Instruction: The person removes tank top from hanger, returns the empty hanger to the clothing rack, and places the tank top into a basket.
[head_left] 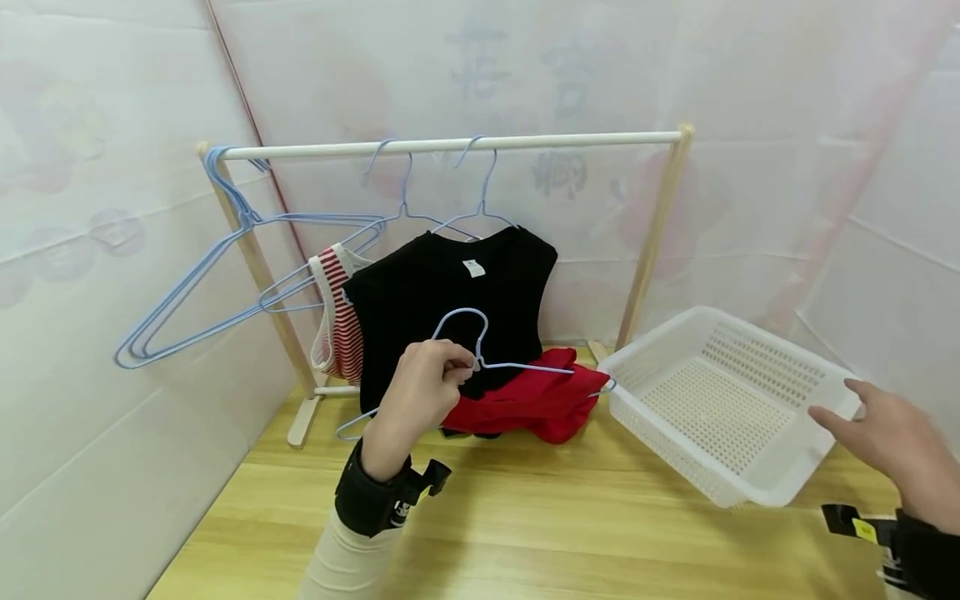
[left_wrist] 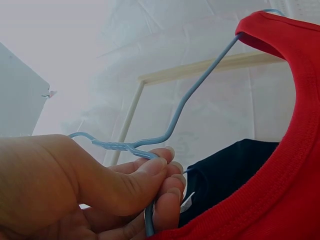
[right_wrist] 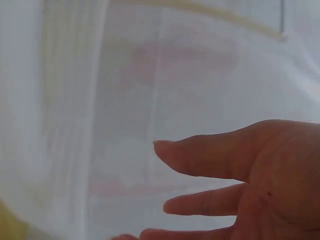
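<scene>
My left hand grips a light blue wire hanger at its neck; the same hanger runs up from my fingers in the left wrist view. A red garment hangs on it, its red collar close to the camera. My right hand hovers open over the near right corner of a tilted white plastic basket, fingers straight and holding nothing.
A wooden rack stands at the back of the wooden table. On its rail hang a black shirt, a red-and-white striped top and several empty blue hangers. White sheets wall in the sides.
</scene>
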